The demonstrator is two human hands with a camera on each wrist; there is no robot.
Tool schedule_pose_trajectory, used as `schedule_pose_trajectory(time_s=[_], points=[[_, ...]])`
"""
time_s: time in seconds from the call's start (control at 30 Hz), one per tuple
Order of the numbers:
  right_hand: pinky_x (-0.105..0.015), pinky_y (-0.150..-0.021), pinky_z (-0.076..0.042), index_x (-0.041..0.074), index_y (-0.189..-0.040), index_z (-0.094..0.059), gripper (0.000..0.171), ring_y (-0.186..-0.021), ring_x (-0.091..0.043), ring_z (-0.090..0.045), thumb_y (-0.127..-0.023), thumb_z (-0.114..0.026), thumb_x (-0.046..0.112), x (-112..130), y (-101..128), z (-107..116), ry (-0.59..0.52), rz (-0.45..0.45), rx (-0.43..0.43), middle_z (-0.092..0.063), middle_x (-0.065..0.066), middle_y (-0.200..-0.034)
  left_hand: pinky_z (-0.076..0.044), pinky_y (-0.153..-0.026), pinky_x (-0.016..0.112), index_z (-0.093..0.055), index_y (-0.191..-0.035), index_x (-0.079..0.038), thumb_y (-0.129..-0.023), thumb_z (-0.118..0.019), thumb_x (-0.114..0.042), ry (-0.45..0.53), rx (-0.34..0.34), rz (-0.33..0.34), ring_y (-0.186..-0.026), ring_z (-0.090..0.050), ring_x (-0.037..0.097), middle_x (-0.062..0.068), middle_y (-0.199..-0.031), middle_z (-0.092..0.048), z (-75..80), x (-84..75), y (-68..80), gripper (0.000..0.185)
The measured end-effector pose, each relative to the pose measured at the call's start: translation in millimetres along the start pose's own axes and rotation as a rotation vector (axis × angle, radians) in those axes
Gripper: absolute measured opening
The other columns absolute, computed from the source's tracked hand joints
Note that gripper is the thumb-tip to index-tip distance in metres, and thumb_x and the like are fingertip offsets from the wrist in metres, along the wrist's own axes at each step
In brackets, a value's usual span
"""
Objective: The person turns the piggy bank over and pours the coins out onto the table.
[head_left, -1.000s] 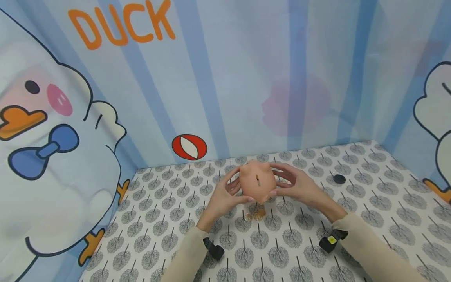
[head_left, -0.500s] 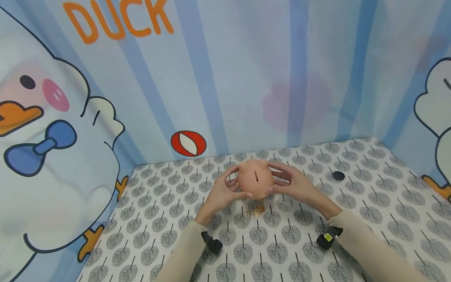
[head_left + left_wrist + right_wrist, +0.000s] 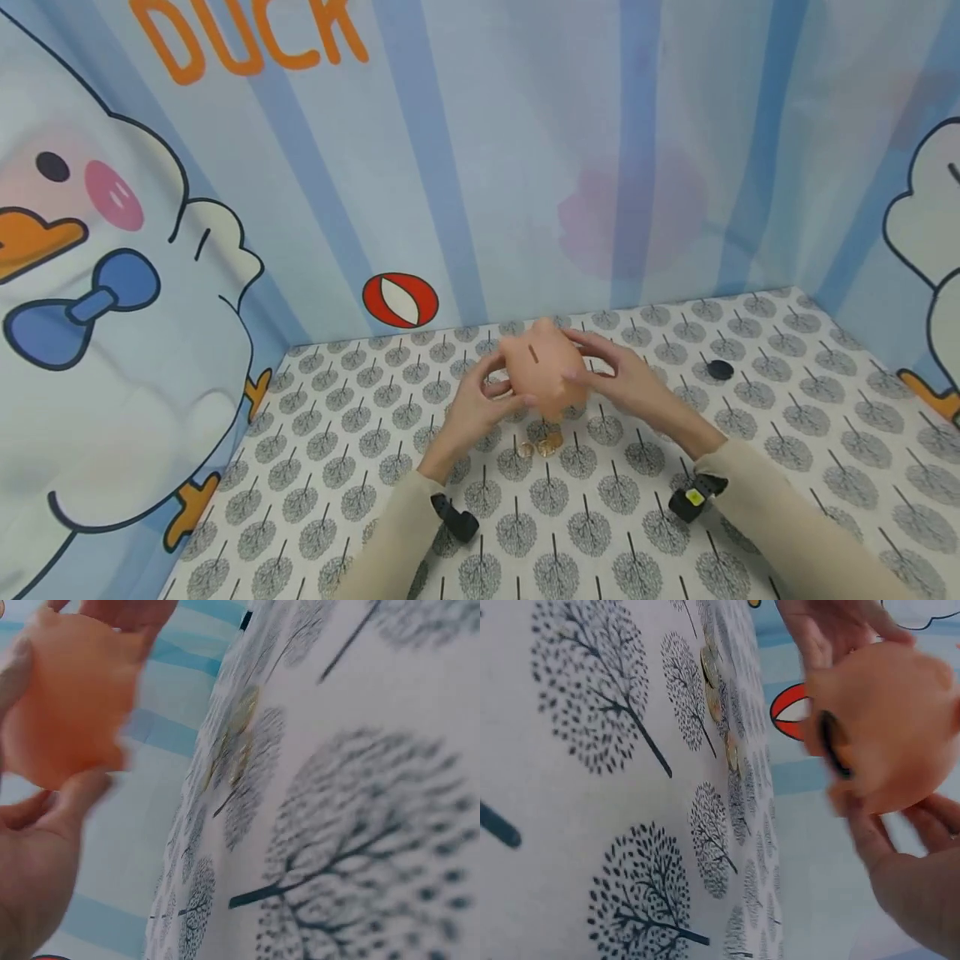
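A peach-coloured piggy bank (image 3: 542, 368) with a coin slot on top is lifted above the table, tilted to one side. My left hand (image 3: 480, 400) grips its left side and my right hand (image 3: 626, 379) grips its right side. In the left wrist view the piggy bank (image 3: 67, 701) looks blurred between fingers. In the right wrist view the piggy bank (image 3: 881, 724) shows a dark opening. A few coins (image 3: 542, 444) lie on the table right below it; the coins (image 3: 716, 697) also show in the right wrist view.
The table (image 3: 787, 467) has a white cloth printed with grey trees. A small black round cap (image 3: 720, 369) lies at the right back. Blue striped walls with duck drawings close the table in at the back and both sides.
Both hands have raised the piggy bank a little and tipped it; it looks blurred from motion. The coins under it have stayed in place.
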State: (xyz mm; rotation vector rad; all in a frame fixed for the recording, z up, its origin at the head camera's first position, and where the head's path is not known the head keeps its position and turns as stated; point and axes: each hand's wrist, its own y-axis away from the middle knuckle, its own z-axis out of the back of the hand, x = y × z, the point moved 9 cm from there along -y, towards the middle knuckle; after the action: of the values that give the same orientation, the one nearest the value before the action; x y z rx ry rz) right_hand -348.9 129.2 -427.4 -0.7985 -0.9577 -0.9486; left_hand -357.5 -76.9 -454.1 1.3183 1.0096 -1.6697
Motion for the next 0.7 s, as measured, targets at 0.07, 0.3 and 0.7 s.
schedule_pose_trajectory(time_s=[0.07,0.3,0.7], points=[[-0.069,-0.117,-0.046,0.033,-0.162,-0.041,0.067,-0.151,-0.04,-0.046,-0.102,-0.07,0.042,2.7,-2.1,1.8,0.058,-0.01,-0.006,-0.046,-0.01,-0.165,-0.061,-0.107,0.039,-0.044,-0.159,-0.025,-0.085,-0.089,-0.038,-0.022,0.003,0.01,-0.138,-0.062,0.034,0.009,-0.158,-0.048,1.0,0.5,-2.6,0.087],[-0.071,-0.117,-0.044,0.026,-0.163,-0.041,0.069,-0.151,-0.041,-0.045,-0.102,-0.069,0.043,-2.9,-4.2,0.1,0.068,-0.038,0.021,-0.044,-0.01,-0.167,-0.06,-0.109,0.039,-0.043,-0.161,-0.023,-0.087,-0.088,-0.04,-0.033,0.011,0.068,-0.138,-0.063,0.03,0.006,-0.157,-0.051,0.9,5.7,-1.5,0.089],[-0.045,-0.115,-0.056,0.014,-0.167,-0.03,0.106,-0.146,-0.045,-0.049,-0.082,-0.092,0.018,-7.6,-1.9,-13.5,0.002,0.091,0.158,-0.037,-0.016,-0.168,-0.061,-0.108,0.044,-0.047,-0.16,-0.027,-0.09,-0.086,-0.037,-0.207,0.027,0.053,-0.138,-0.061,0.034,0.005,-0.161,-0.051,2.0,-3.5,0.1,0.081]])
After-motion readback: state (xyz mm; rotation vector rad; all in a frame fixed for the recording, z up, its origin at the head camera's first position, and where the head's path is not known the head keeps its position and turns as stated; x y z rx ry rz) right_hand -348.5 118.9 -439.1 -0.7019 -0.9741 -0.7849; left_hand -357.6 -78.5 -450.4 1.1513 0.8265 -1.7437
